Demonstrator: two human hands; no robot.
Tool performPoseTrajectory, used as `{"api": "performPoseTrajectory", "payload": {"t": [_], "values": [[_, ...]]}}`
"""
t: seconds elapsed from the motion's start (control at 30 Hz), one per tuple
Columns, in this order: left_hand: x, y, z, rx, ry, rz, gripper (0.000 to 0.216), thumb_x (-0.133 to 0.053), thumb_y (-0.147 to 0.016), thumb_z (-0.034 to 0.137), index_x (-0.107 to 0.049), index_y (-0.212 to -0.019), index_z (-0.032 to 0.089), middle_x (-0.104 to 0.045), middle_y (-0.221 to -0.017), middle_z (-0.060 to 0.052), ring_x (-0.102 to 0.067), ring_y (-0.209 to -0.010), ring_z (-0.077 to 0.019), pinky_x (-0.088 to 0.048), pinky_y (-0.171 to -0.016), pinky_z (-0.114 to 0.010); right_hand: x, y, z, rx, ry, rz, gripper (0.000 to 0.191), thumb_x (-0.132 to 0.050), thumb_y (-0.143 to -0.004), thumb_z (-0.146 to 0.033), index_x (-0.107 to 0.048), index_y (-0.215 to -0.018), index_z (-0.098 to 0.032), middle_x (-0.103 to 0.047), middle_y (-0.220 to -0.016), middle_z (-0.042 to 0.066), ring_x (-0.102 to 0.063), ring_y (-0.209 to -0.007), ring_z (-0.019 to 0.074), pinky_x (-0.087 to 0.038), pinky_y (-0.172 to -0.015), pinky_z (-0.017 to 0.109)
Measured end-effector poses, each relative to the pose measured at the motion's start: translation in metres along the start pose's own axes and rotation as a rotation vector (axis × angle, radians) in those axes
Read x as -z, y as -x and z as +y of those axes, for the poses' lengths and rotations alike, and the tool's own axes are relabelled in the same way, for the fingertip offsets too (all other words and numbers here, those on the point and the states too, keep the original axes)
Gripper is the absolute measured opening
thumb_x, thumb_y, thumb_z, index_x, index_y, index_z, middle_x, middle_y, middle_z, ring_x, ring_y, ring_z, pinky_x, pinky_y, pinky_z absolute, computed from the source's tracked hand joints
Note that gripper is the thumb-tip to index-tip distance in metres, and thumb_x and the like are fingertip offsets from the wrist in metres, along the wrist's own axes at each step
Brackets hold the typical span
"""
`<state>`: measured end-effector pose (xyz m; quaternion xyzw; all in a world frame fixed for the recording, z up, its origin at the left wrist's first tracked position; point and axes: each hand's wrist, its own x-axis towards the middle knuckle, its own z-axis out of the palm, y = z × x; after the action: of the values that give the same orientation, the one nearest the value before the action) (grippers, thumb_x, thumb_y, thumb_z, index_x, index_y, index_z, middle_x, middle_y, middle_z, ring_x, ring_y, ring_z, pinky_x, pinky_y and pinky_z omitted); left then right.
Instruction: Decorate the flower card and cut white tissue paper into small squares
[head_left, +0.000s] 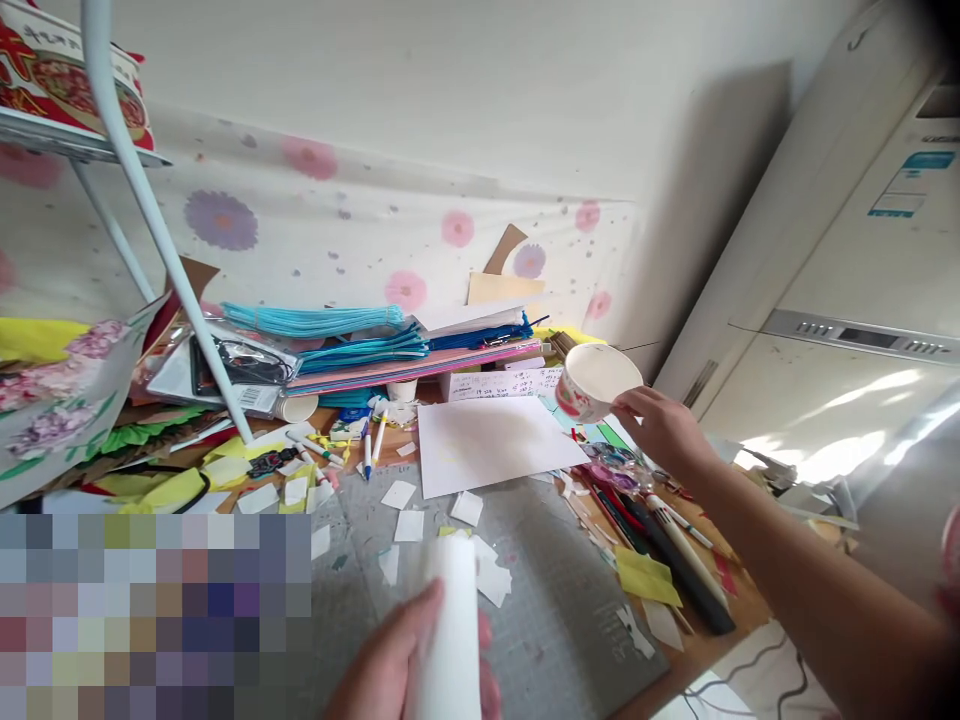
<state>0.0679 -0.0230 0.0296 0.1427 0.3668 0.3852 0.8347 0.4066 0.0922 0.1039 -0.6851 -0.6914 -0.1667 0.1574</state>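
Observation:
My right hand (664, 430) reaches out over the right side of the desk and grips a white paper cup (596, 380) with a red pattern, tilted so its bottom faces me. My left hand (390, 665) is low at the front edge, fingers wrapped round a rolled white sheet of paper (450, 635) that stands upright. A flat white sheet (491, 443) lies on the grey cutting mat (525, 600) between the two hands. Small white paper scraps (409, 510) are scattered on the mat.
Stacked coloured folders and blue bundles (352, 340) line the back wall. Pens (367, 450) and yellow scraps lie left of centre; more pens and a dark ruler (675, 560) lie on the right. A white shelf leg (150, 210) slants at left. A large white appliance (847, 270) stands right.

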Motion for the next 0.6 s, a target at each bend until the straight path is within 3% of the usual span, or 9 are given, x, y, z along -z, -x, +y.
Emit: {"api": "performPoseTrajectory", "payload": {"t": [0.1, 0.2, 0.3, 0.4, 0.6], "values": [[-0.012, 0.005, 0.026, -0.151, 0.055, 0.151, 0.031, -0.060, -0.085, 0.038, -0.062, -0.106, 0.015, -0.067, -0.069, -0.007, -0.063, -0.052, -0.0176, -0.053, -0.056, -0.030, 0.017, 0.049, -0.026, 0.238, -0.144, -0.008, 0.017, -0.053, -0.092, -0.033, -0.064, -0.089, -0.020, -0.068, -0.097, 0.006, -0.063, -0.087, 0.0169, -0.049, -0.079, 0.028], [-0.016, 0.006, 0.048, -0.375, 0.086, 0.216, 0.032, -0.046, -0.093, 0.039, -0.061, -0.107, 0.015, -0.068, -0.072, -0.009, -0.066, -0.057, -0.0189, -0.057, -0.060, -0.034, 0.021, 0.094, -0.057, 0.566, -0.373, 0.000, 0.009, -0.055, -0.092, -0.027, -0.061, -0.091, -0.020, -0.068, -0.094, 0.007, -0.063, -0.086, 0.0158, -0.050, -0.078, 0.028], [-0.011, 0.003, 0.060, -0.412, 0.167, 0.249, 0.037, -0.042, -0.094, 0.045, -0.062, -0.099, 0.014, -0.067, -0.073, -0.010, -0.066, -0.060, -0.0191, -0.058, -0.062, -0.035, 0.017, 0.120, -0.081, 0.740, -0.484, -0.067, 0.006, -0.058, -0.090, -0.020, -0.060, -0.095, -0.021, -0.068, -0.098, 0.008, -0.064, -0.090, 0.0162, -0.051, -0.079, 0.029], [-0.006, 0.005, 0.064, -0.421, 0.211, 0.182, 0.038, -0.041, -0.094, 0.048, -0.061, -0.100, 0.017, -0.067, -0.075, -0.009, -0.066, -0.062, -0.0202, -0.058, -0.062, -0.037, 0.011, 0.128, -0.093, 0.796, -0.489, -0.099, 0.009, -0.057, -0.091, -0.019, -0.061, -0.099, -0.021, -0.068, -0.101, 0.009, -0.064, -0.093, 0.0177, -0.051, -0.080, 0.030], [-0.006, 0.016, 0.061, -0.396, 0.166, 0.069, 0.033, -0.045, -0.092, 0.042, -0.062, -0.100, 0.015, -0.067, -0.080, -0.009, -0.067, -0.065, -0.0210, -0.058, -0.063, -0.038, 0.005, 0.123, -0.095, 0.635, -0.456, -0.059, 0.015, -0.052, -0.094, -0.024, -0.064, -0.101, -0.019, -0.070, -0.099, 0.009, -0.066, -0.088, 0.0173, -0.052, -0.077, 0.029]]}}
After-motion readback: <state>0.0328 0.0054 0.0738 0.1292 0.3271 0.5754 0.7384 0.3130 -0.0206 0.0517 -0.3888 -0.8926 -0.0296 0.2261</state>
